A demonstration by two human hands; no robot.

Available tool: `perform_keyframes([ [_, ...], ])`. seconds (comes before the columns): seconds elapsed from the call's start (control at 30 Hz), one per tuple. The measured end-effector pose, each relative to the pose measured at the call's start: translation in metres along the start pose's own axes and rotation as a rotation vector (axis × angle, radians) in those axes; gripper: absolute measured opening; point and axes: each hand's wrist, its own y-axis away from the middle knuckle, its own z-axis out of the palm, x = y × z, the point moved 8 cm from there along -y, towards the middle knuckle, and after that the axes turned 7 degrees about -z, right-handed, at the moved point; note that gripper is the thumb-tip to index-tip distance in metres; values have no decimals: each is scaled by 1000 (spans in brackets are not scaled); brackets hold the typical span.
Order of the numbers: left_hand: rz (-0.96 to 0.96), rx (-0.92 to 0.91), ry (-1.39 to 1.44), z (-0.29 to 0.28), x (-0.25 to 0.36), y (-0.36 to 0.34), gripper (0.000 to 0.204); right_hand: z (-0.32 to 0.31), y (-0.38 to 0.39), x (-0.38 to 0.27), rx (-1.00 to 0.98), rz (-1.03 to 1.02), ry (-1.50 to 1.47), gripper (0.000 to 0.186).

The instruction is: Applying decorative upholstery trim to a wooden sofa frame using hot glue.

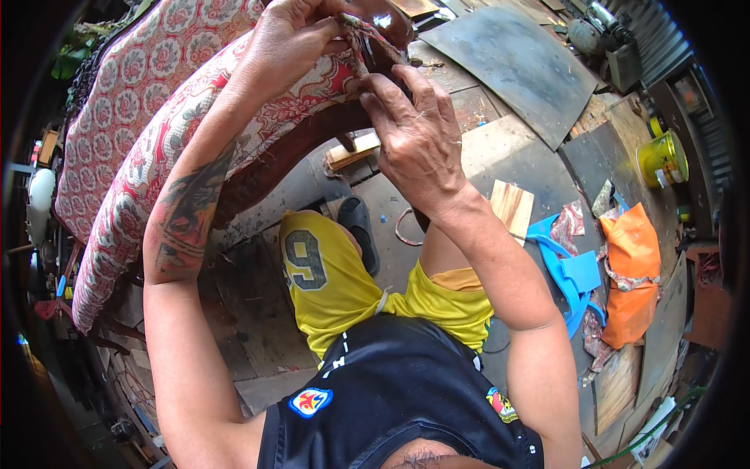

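Observation:
A sofa or chair (117,133) covered in red and cream patterned fabric fills the upper left, with dark polished wood (383,23) along its edge. At its far right corner, my left hand (293,39) pinches a thin fabric strip (373,35) of similar colours between thumb and fingers. Nearer to me, my right hand (414,129) has its fingertips closed on the frayed lower part of that strip. The padded front edge (312,90) lies just beneath both hands. What exactly sits between the right fingertips is partly hidden.
On the floor to the right lie a dark flat sheet (512,66), a wood block (512,207), a blue plastic piece (574,270) and orange material (631,273) with fabric scraps. A yellow bucket (662,159) stands farther right. Another wood piece (351,152) lies under the seat edge.

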Motion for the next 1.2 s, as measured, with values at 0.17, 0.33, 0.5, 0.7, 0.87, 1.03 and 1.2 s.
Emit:
perform_keyframes([
  [0.17,499,23,-758,10,47,11,12,-1,-2,-1,13,-1,1,33],
  [0.33,559,38,-920,11,54,14,14,-2,-1,1,21,-5,-5,31],
  [0.5,660,132,-1017,12,56,20,12,1,-2,-2,32,-80,17,40],
  [0.7,532,142,-992,8,49,13,10,0,1,-1,62,-42,23,39],
  [0.87,473,264,-959,-1,37,11,9,2,2,3,35,41,-55,38],
  [1.03,550,396,-1011,4,33,15,8,4,4,7,23,38,-62,39],
  [1.2,348,393,-1156,-15,7,1,17,4,2,4,18,41,-116,39],
])
